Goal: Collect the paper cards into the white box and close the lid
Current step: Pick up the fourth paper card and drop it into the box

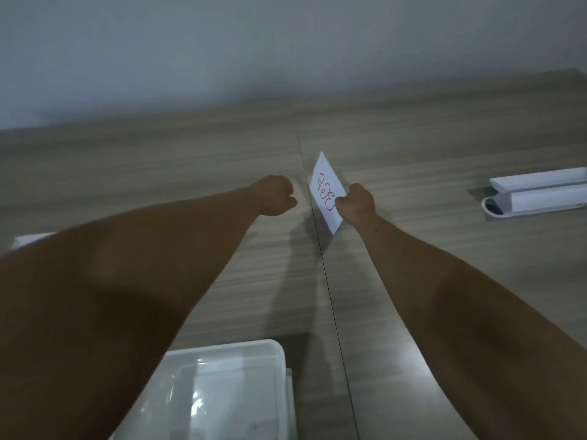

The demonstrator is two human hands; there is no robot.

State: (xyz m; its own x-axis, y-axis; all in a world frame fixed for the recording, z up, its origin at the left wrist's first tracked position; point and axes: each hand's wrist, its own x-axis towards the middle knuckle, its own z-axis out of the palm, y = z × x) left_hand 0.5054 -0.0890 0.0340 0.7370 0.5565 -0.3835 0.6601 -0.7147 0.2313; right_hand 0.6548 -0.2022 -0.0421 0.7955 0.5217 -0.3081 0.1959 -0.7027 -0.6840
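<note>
— Wood-grain table (413, 281) against a plain grey wall, that's all the room gives you. A seam runs down the middle of the tabletop.

— Where's the card?

— Off the surface, in the person's right hand (357, 204). It's a white paper card (327, 190) with red handwriting, tilted on a slant, its near corner low over the seam. The fingers are pinched closed on its right edge.

— And the other hand?

— The left hand (275, 195) is curled into a loose fist just left of the card, apart from it. I can't see anything in it, though the fingers are turned away from me.

— The white box?

— Right at the near edge, under the left forearm: a white plastic box (228, 385), open on top, shiny inside. The arm covers its left side, so I can't tell what it holds there.

— Anything else lying about?

— Far right, a long white tray-like thing (536, 195) with a rounded end, well apart from the hands. And a small white corner (28, 240) peeks out behind the left arm; too little shows to name it.
</note>
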